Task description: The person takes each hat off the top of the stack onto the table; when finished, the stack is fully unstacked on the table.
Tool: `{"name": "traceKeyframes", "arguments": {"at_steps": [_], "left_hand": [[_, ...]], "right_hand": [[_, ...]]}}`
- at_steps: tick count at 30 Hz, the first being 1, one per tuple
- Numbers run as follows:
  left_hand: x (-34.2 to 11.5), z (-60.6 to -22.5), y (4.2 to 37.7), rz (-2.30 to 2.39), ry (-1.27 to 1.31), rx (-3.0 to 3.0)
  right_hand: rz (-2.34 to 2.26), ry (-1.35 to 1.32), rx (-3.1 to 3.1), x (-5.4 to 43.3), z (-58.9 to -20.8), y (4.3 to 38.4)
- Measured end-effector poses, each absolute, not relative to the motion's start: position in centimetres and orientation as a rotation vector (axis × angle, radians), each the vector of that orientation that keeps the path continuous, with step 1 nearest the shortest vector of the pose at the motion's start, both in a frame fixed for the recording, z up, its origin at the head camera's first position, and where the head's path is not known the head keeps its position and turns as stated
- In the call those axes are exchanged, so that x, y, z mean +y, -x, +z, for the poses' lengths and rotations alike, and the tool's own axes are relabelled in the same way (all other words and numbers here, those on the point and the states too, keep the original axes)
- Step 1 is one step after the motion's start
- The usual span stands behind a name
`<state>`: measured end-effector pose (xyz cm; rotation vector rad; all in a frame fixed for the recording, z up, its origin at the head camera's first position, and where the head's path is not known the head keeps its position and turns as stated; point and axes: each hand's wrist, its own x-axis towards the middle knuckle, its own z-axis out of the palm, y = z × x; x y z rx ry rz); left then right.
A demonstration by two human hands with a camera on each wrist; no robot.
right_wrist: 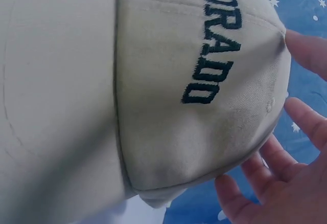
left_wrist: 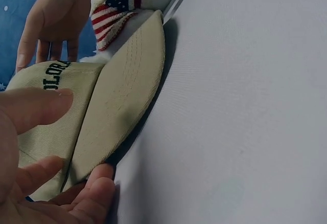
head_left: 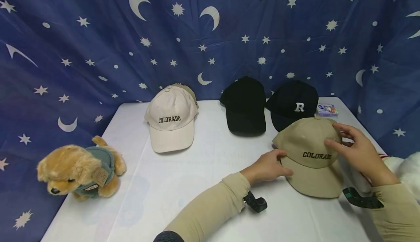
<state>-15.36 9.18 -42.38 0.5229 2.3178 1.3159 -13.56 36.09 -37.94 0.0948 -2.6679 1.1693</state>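
Note:
A tan baseball cap lettered COLORADO is low over the right of the white table, brim toward me. My left hand holds the brim's left edge; the left wrist view shows the fingers reaching under that edge and the thumb over the crown. My right hand holds the crown's right side, thumb toward the front. In the right wrist view its fingers spread along the crown's side. Behind this cap sits a dark cap with a white R, partly covered by it.
A black cap stands at the back middle; a cream COLORADO cap sits left of it, overlapping another cap. A plush dog is at the left edge. A white plush toy and small purple packet are at right.

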Motion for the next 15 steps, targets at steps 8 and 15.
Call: {"name": "traceKeyframes", "arguments": {"at_steps": [8, 15], "left_hand": [[9.71, -42.32, 15.58, 1.246, -0.566, 2.386], [9.91, -42.2, 15.54, 1.263, -0.55, 2.367]], "right_hand": [[1.138, -0.022, -2.684, 35.8, -37.84, 13.62], [1.162, -0.022, -2.63, 35.68, -38.23, 14.46]]}}
